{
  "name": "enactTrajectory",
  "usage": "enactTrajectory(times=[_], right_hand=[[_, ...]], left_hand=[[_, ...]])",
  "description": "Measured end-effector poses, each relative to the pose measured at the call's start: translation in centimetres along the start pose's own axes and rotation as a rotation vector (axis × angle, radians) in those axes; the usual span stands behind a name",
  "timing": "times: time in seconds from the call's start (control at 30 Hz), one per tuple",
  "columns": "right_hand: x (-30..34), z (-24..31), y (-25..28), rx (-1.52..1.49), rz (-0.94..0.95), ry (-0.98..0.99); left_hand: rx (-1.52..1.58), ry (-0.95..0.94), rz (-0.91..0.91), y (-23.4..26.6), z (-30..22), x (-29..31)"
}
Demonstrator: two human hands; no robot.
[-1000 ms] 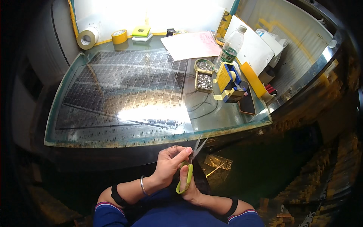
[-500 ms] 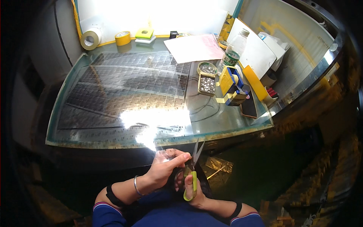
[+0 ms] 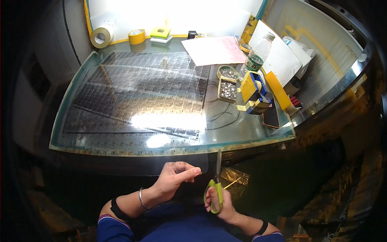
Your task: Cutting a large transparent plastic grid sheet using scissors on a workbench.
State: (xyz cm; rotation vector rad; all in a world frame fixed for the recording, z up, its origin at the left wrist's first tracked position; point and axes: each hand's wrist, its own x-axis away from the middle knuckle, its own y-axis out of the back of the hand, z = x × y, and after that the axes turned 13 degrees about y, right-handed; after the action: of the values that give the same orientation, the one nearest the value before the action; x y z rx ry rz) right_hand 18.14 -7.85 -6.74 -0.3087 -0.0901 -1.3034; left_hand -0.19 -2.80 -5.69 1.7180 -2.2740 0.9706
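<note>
A large clear film sheet [image 3: 133, 97] printed with rows of dark grid patterns lies across the glass-topped table [image 3: 225, 126], its near edge hanging over the front. My left hand [image 3: 174, 180] pinches that sheet close to its near right corner, thumb on top. To the right, my right hand [image 3: 225, 206] grips a pair of scissors [image 3: 218, 186] by the green handles. Their blades point up and away from me and look closed, apart from the film. Lamp glare washes out part of the sheet's print.
At the back stand a white tape roll [image 3: 102, 37], a yellow tape roll [image 3: 136, 37] and a pink paper sheet [image 3: 215, 50]. On the right are two small tins [image 3: 228, 89] of bits, a bottle [image 3: 260, 52], a tape dispenser [image 3: 254, 92] and a phone [image 3: 271, 114].
The scissors have moved right, away from my left hand, and their blades have come together. My left hand still pinches the film, whose corner now lies flatter.
</note>
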Motion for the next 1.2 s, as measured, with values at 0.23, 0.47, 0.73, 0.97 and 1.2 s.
enactTrajectory(times=[0.23, 0.47, 0.73, 0.97, 1.2], right_hand=[[-0.4, 0.0, 1.8, 0.055, 0.12, -0.01], [-0.4, 0.4, 0.6, 0.091, 0.235, -0.054], [-0.6, 1.3, 0.2, 0.104, 0.214, -0.051], [-0.4, 1.1, 0.0, 0.107, 0.19, -0.02], [-0.4, 1.0, -0.2, 0.14, 0.168, 0.004]], left_hand=[[0.225, 0.106, 0.069, -0.3, -0.4, 0.5], [0.241, 0.122, 0.035, -0.5, 0.4, -0.1], [0.193, 0.086, 0.019, -0.7, 0.7, 0.1], [0.158, 0.049, 0.003, -0.9, 0.7, 0.1], [0.147, 0.057, 0.017, -0.8, 0.6, 0.2]])
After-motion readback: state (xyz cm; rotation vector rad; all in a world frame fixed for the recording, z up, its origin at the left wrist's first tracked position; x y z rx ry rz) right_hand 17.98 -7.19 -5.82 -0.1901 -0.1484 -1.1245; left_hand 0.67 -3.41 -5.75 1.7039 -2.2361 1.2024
